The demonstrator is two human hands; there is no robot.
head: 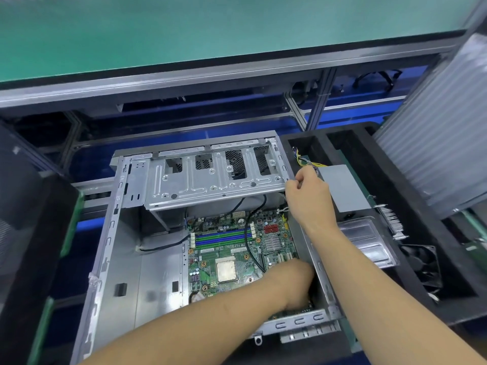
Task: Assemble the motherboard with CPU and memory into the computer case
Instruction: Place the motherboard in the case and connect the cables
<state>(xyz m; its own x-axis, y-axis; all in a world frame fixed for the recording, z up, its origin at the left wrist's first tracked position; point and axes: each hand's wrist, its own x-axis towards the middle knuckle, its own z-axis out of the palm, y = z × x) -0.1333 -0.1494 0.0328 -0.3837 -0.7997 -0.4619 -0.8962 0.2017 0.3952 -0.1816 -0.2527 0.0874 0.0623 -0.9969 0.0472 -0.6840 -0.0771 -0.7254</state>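
Green motherboard (229, 256) inside case (110, 233)

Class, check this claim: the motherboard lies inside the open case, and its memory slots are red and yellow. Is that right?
One detail is wrong. The head view shows the motherboard inside the open case, but its memory slots are blue and green.

Two bare forearms, no sleeves; left hand (299, 281), right hand (308, 192).
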